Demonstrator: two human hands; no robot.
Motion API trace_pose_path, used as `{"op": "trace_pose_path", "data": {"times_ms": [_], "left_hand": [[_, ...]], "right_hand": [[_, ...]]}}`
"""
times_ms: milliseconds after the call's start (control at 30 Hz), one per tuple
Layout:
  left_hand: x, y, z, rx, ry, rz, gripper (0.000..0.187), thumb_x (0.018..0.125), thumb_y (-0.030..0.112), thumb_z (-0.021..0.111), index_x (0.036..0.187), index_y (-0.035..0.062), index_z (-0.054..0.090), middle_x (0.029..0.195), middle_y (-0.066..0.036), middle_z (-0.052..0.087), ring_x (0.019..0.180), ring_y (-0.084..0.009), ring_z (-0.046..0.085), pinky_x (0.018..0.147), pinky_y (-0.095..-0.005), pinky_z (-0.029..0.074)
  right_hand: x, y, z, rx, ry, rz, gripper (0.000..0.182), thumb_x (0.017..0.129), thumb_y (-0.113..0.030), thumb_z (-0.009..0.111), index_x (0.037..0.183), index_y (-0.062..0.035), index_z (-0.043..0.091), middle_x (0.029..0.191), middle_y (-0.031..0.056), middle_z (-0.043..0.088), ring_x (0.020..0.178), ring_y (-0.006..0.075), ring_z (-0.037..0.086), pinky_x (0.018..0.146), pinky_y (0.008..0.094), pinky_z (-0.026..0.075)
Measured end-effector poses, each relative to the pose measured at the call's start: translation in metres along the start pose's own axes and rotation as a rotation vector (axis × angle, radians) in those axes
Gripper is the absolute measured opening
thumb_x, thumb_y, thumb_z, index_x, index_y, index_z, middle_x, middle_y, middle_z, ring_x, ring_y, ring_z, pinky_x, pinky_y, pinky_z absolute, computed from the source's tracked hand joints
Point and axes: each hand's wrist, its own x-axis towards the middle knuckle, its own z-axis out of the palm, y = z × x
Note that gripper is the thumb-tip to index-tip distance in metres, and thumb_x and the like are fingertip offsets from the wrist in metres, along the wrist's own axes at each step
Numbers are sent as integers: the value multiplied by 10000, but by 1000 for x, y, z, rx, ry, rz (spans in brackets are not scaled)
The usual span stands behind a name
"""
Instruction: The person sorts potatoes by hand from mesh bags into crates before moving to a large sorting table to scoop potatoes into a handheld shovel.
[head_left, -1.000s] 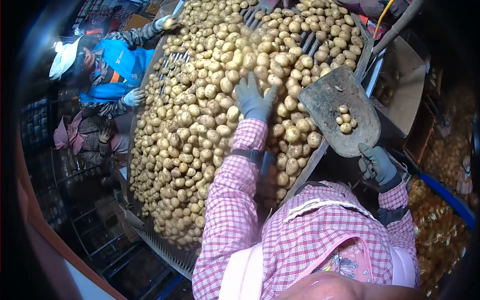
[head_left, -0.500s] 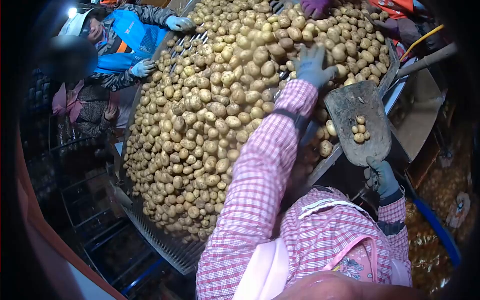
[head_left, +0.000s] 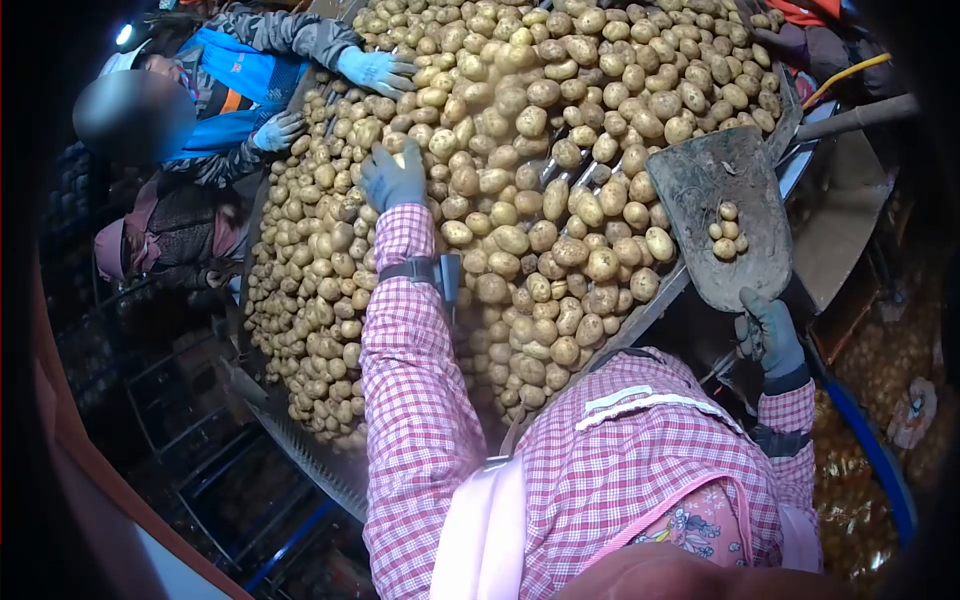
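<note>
My left hand point(head_left: 393, 180), in a grey-blue glove, reaches out over a large heap of potatoes point(head_left: 330, 260). Its fingers are spread against the potatoes, and a pale one shows between thumb and fingers. My right hand point(head_left: 772, 340), also gloved, is closed at the lower edge of a worn, dirty shovel point(head_left: 690, 190), its thumb on the rim and its other fingers curled partly out of sight. Several small potatoes point(head_left: 724, 232) lie together on the shovel's blade.
Across the heap, a person in a blue vest has one gloved hand point(head_left: 376, 72) over the potatoes and another point(head_left: 278, 131) at the edge. A second person point(head_left: 185, 235) stands beside them. A pole point(head_left: 858, 117) and yellow hose point(head_left: 850, 74) are at right; metal slats point(head_left: 290, 435) border the near left.
My left hand has swept leftward across the heap, and slats show among the potatoes at centre. My right hand stays at the shovel. The purple-gloved hand at the top is gone from view.
</note>
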Motion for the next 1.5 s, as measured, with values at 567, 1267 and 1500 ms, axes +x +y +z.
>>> {"op": "trace_pose_path", "data": {"times_ms": [567, 1267, 1500], "left_hand": [[-45, 183, 89, 375, -13, 1104, 301, 921, 309, 638, 1128, 149, 786, 1157, -58, 761, 1335, -281, 550, 1210, -574, 290], [-32, 219, 72, 257, -205, 1017, 293, 952, 273, 654, 1204, 144, 727, 1260, -83, 722, 1194, -293, 680, 1007, -459, 512], [-4, 251, 74, 325, -418, 986, 306, 998, 241, 646, 1247, 103, 756, 1229, -144, 758, 1171, -327, 724, 966, -440, 586]], "right_hand": [[-27, -21, 10, -172, -14, 79, 639, 1027, -553, 627, 642, -45, 678, 509, 43, 606, 396, 134, 550, 417, 261, 413], [-27, -36, 24, -55, -94, 189, 677, 1018, -558, 636, 613, -18, 689, 496, 62, 613, 380, 144, 553, 400, 269, 430], [-26, -25, 16, -49, -73, 130, 625, 1011, -530, 666, 636, -29, 667, 523, 70, 620, 377, 149, 556, 379, 276, 429]]}}
